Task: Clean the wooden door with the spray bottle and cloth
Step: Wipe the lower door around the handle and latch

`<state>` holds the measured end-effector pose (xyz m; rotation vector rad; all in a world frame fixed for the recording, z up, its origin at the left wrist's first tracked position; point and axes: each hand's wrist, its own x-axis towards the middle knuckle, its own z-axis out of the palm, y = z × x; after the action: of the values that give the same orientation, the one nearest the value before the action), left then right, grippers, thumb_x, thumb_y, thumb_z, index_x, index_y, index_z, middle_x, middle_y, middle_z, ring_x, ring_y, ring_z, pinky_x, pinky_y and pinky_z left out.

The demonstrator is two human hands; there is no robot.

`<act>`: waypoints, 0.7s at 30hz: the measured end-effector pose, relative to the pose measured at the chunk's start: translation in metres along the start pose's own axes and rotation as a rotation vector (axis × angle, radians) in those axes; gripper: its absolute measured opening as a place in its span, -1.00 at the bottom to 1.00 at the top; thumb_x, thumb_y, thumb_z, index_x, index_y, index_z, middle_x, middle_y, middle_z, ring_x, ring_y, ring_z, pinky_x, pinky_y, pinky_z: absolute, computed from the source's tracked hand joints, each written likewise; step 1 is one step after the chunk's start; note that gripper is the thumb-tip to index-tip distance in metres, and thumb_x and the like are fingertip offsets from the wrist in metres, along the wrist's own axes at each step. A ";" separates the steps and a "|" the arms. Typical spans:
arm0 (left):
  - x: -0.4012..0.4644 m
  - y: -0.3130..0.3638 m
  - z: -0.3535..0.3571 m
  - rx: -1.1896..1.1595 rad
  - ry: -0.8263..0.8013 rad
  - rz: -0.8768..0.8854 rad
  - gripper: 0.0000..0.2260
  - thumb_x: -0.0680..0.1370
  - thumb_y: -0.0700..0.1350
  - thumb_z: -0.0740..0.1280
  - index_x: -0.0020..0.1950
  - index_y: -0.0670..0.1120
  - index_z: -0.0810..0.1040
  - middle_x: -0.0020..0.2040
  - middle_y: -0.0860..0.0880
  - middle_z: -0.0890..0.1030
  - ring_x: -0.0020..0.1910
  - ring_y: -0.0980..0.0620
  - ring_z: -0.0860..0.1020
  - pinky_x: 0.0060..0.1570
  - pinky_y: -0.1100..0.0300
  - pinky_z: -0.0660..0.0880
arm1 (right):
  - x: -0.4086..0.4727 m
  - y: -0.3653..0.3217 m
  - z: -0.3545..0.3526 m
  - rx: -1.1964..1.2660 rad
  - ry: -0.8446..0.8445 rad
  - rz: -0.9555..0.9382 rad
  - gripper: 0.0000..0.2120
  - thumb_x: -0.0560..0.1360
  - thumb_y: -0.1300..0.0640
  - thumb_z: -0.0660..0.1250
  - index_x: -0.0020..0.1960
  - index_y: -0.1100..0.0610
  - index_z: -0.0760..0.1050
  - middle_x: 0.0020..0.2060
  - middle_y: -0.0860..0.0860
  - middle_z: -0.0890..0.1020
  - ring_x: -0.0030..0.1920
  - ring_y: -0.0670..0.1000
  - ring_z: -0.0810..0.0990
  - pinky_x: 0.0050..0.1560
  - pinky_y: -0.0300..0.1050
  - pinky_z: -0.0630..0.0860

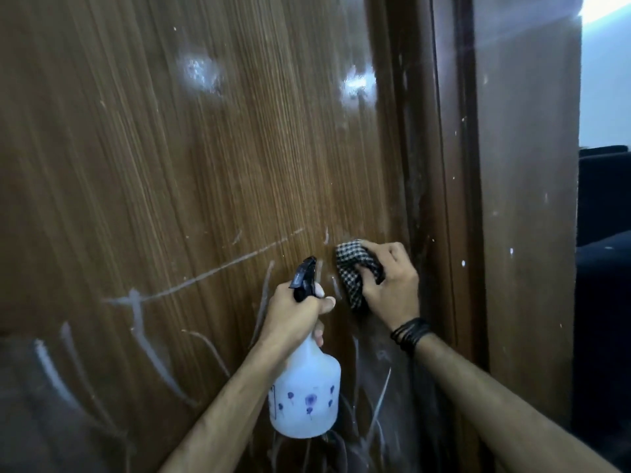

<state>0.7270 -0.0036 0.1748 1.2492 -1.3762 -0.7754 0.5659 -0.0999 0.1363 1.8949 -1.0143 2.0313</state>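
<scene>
The brown wooden door (205, 165) fills most of the head view, with white streaks and smears across its lower half. My left hand (293, 315) grips the neck of a white spray bottle (307, 394) with blue flower prints and a black nozzle, which points at the door. My right hand (389, 285) holds a black-and-white checked cloth (355, 268) bunched up and presses it against the door near its right edge. Black bands circle my right wrist.
A dark wooden door frame (454, 165) runs down just right of the cloth. Beyond it stands a brown panel (526, 199), then dark furniture (604, 233) and a pale wall at the far right.
</scene>
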 end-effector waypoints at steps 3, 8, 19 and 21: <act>0.000 0.010 -0.006 0.022 -0.011 0.024 -0.89 0.54 -0.28 0.37 -0.09 -0.11 0.49 -0.41 -0.10 0.44 -0.56 -0.03 0.40 -0.32 0.05 0.42 | 0.037 -0.019 0.004 0.018 0.018 -0.046 -0.59 0.44 0.33 0.43 0.26 0.11 0.59 0.03 0.05 0.52 -0.01 -0.07 0.53 0.03 -0.25 0.50; 0.002 0.016 -0.010 0.016 -0.008 0.053 -0.91 0.53 -0.30 0.36 -0.08 -0.14 0.49 -0.47 -0.06 0.41 -0.55 -0.02 0.39 -0.37 0.09 0.42 | 0.048 -0.036 0.025 -0.050 0.003 -0.131 -0.61 0.51 0.25 0.35 0.32 0.07 0.54 0.11 0.04 0.52 0.02 0.03 0.56 -0.05 -0.05 0.56; -0.002 0.016 -0.005 0.015 -0.023 0.020 -0.93 0.57 -0.31 0.33 -0.03 -0.16 0.49 -0.49 -0.04 0.39 -0.53 0.01 0.38 -0.44 0.13 0.41 | 0.032 -0.006 0.040 -0.225 0.083 -0.342 -0.51 0.46 0.26 0.32 0.37 0.04 0.55 0.19 0.12 0.58 0.16 0.16 0.53 0.15 0.08 0.45; -0.001 0.020 -0.003 0.009 -0.009 0.017 -0.91 0.57 -0.33 0.33 -0.03 -0.16 0.49 -0.49 -0.04 0.39 -0.53 0.02 0.37 -0.44 0.12 0.41 | 0.052 -0.008 0.035 -0.235 0.080 -0.346 -0.51 0.45 0.24 0.29 0.36 0.02 0.55 0.20 0.11 0.57 0.15 0.16 0.53 0.13 0.09 0.44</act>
<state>0.7243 0.0026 0.1934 1.2404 -1.3978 -0.7646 0.5901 -0.1301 0.1863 1.7144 -0.7997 1.6977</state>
